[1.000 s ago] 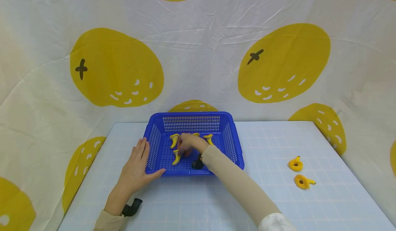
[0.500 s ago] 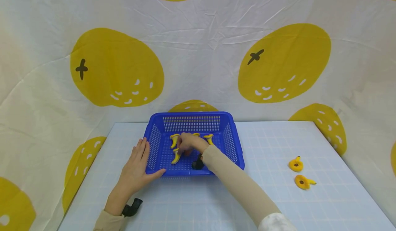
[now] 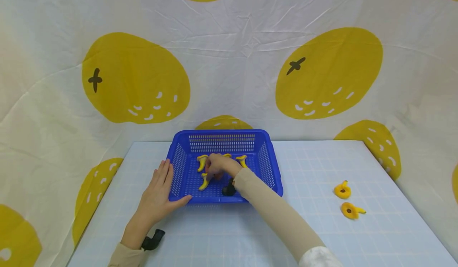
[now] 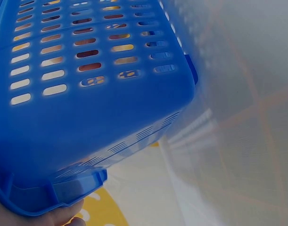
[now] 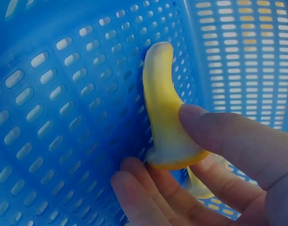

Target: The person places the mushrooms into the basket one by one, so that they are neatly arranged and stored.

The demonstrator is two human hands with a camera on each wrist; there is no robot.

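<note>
A blue plastic basket (image 3: 222, 199) stands on the table. My right hand (image 3: 219, 165) reaches into it and pinches a yellow, trumpet-shaped mushroom (image 5: 165, 115); the thumb is on its side, the fingers by its orange-edged cap. In the head view this mushroom (image 3: 204, 183) shows left of the hand, near the basket floor. Further mushrooms lie behind it, one to the left (image 3: 202, 163), one to the right (image 3: 241, 160), and one mostly hidden by the hand. My left hand (image 3: 155, 197) rests with straight fingers on the basket's left rim, its thumb on the front rim.
Two more yellow mushrooms lie on the table at the right, one farther back (image 3: 342, 190) and one nearer (image 3: 352, 210), with dark cap centres showing. A fruit-print cloth (image 3: 232, 80) hangs behind the light checked table (image 3: 304, 167). Black wrist cameras (image 3: 153, 240) are worn on both wrists.
The mushroom at my right fingers shifts very slightly in the basket. Both hands and the basket stay almost where they were.
</note>
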